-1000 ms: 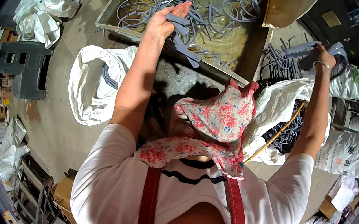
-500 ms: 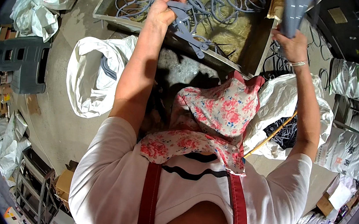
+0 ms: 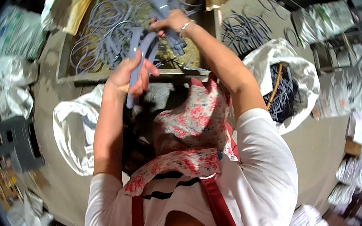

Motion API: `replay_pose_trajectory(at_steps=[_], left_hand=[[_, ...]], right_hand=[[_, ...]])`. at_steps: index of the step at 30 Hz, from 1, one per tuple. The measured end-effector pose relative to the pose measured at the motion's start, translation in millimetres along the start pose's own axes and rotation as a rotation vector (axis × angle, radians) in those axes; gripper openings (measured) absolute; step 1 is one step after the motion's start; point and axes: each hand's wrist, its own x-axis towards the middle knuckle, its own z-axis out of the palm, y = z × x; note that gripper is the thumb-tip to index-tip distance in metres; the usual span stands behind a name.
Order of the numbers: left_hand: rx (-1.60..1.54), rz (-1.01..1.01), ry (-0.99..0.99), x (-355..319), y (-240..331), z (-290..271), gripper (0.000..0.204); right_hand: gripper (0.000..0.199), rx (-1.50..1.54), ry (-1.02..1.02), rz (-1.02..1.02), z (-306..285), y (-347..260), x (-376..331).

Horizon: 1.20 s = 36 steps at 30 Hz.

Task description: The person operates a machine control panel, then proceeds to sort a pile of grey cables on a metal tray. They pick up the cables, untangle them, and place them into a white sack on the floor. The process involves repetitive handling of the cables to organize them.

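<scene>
Currently, I have both hands in front of me over the near part of a big metal tray [image 3: 98, 77], with the right hand [image 3: 172, 22] a little farther out than the left hand [image 3: 128, 76]. On the left, the fingers are curled around a few flat grey strips [image 3: 137, 53], the thumb lying against them; the strips stand up past the hand, and one end hangs down below it, near the tray's front rim. On the right, I see the fingers closed around a grey bundle [image 3: 159, 3]: flat ends spread out above the fist, the rest sticking out below it toward me. Motion blur keeps me from counting the pieces. A thin bracelet [image 3: 185, 28] circles the right wrist. Inside the tray, a tangle of grey loops [image 3: 104, 37] covers much of the left half, over a yellowish bottom that looks wet. Just right of the tray, more dark loops [image 3: 246, 31] lie on the floor. Nearer me, I make out a left white sack [image 3: 60, 124] standing open, and a right white sack [image 3: 311, 90] filled with small grey pieces [image 3: 285, 87], a brown stick [image 3: 276, 86] leaning among them.
</scene>
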Motion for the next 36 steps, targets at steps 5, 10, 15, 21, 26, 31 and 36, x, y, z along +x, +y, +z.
replay_pose_trajectory(at_steps=[5, 10, 15, 21, 26, 31, 36], left_hand=[[0.628, -0.415, 0.227, 26.5, -3.9, 30.6, 0.051], [0.921, -0.51, 0.291, 36.3, -11.4, 35.3, 0.044], [0.853, -0.462, 0.239, 38.2, -21.5, 29.5, 0.033], [0.569, -0.282, 0.398, 21.9, -11.0, 19.0, 0.032], [0.501, -0.052, 0.628, 15.9, 2.0, 5.1, 0.035], [0.075, 0.212, 0.634, 24.8, 17.0, 3.3, 0.033], [-0.278, 0.261, 0.297, 32.3, 3.9, -24.1, 0.034]], right_hand=[[0.029, -0.278, -0.096, 0.193, 0.7, -17.2, -34.3], [0.035, -0.242, -0.027, 0.232, -2.3, -7.5, -42.6], [0.03, -0.357, 0.163, 0.218, -5.7, 5.4, -61.0], [0.025, -0.357, 0.475, 0.112, -77.6, 12.3, -111.1], [0.03, -0.577, 0.836, 0.113, -146.1, -23.6, -178.7], [0.029, -1.303, 1.134, 0.083, -271.3, -37.2, -198.0], [0.042, -0.847, 0.957, -0.187, -246.6, -58.0, -205.5]])
